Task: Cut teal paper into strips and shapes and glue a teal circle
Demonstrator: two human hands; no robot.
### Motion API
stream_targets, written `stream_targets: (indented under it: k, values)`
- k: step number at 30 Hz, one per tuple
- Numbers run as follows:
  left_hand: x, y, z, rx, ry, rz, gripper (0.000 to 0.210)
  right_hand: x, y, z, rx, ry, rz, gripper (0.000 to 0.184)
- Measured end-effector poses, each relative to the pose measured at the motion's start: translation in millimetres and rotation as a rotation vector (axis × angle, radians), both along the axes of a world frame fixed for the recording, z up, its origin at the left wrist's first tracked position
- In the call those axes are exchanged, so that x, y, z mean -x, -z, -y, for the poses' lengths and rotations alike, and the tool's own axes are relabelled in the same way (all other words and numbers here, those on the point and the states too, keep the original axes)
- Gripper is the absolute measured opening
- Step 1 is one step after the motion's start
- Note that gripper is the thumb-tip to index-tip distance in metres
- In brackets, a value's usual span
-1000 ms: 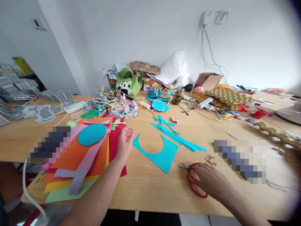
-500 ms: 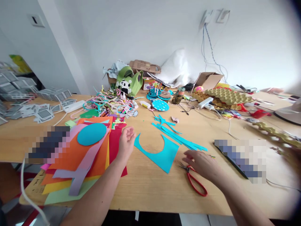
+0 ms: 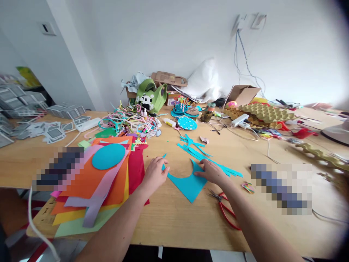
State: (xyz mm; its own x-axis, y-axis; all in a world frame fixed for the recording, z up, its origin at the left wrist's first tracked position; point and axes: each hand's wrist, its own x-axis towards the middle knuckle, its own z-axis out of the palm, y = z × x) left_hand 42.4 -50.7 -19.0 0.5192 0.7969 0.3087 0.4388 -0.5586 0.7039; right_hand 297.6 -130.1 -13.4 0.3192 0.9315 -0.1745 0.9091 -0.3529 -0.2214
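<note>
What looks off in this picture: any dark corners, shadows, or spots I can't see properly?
In the head view, darkness rounds off the right-hand corners; coarse square blocks hide one spot at left and one at right; the grey stacked pieces at far left look soft; a faint shadow falls on the tabletop by the right forearm; the turquoise sheet looks clearer.

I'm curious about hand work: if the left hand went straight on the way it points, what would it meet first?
Likely the bright blue, paper-like sheet with a rounded cut-out; its narrow left tip lies right by the left hand. Whether they already touch is unclear.
</note>
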Motion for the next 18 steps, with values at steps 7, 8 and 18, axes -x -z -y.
stream_targets:
  k: [7, 8, 18]
  values:
    - [5, -3.9, 4, -0.056, 0.027, -0.364, 0.014, 14, 5.1, 7, -0.055, 0.025, -0.025, 0.039]
    - [6, -2.8, 4, -0.064, 0.043, -0.394, 0.014, 18, 5.3, 8, -0.066, 0.02, -0.021, 0.035]
    - [8, 0.1, 1, -0.105, 0.072, -0.392, 0.036, 52, -3.1, 7, -0.338, 0.379, -0.84, 0.051]
